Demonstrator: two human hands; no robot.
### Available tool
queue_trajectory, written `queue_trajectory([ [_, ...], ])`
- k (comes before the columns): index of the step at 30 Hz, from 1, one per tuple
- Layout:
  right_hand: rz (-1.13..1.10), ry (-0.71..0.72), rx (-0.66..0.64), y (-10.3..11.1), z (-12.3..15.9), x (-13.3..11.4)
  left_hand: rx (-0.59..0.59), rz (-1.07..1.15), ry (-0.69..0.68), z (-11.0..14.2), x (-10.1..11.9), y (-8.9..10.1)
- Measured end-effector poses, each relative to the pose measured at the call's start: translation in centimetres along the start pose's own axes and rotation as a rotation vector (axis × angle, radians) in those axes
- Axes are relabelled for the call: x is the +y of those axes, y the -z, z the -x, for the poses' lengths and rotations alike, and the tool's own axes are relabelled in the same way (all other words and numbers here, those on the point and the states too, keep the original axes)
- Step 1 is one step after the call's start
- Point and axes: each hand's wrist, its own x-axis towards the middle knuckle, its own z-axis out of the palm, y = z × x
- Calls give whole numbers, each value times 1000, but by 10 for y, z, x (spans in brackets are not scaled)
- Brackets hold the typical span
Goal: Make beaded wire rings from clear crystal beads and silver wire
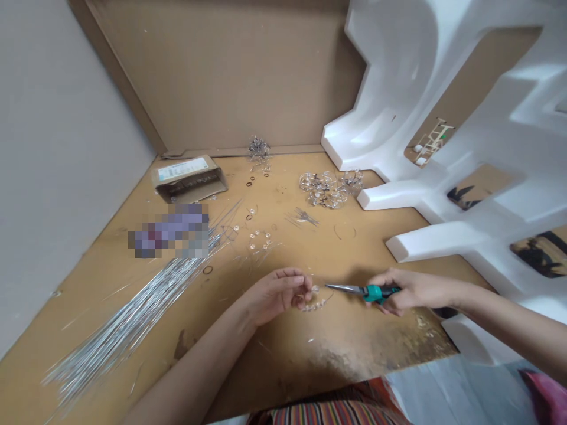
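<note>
Near the front middle of the table, my left hand pinches a thin wire strung with clear beads; the beaded part curves below and to the right of my fingertips. My right hand is wrapped around the teal and black handles of long-nose pliers. The pliers' metal tip points left, a short gap from the beads at my left fingertips. Whether the jaws are fully closed is too small to tell. Beyond my left hand, a loose ring of clear beads lies on the table.
A bundle of straight wires spreads across the left side. Behind it are a blurred purple item and an open cardboard box. Beaded wire coils sit at the back, near a white moulded structure on the right.
</note>
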Motion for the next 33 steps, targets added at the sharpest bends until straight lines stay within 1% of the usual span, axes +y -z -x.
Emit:
queue_trajectory([
  [2,35,17,6,-1,-1,1,33,-42,-7,0,0,-1],
  [4,164,35,66,-1,1,-1,83,-88,-16,-1,-1,-1],
  [7,453,38,227,0,10,-9,157,-151,-26,-4,-2,-1],
  [11,834,81,453,-5,23,-27,196,-167,-52,-5,-4,-2],
  [13,983,115,498,-11,25,-38,206,-153,-48,-4,-4,-4],
  [15,1084,137,500,-17,24,-48,199,-137,-35,-4,-4,-5],
  [18,1191,170,537,-25,20,-58,168,-137,-32,-2,-4,-6],
  [22,1282,230,588,-29,15,-62,153,-163,-36,-2,-5,-7],
  [27,1344,234,590,-29,11,-64,172,-165,-22,-3,-6,-9],
  [31,1359,217,568,-29,10,-66,194,-167,-17,-4,-7,-7],
  [33,1348,279,580,-28,12,-65,202,-173,-20,-4,-8,-5],
])
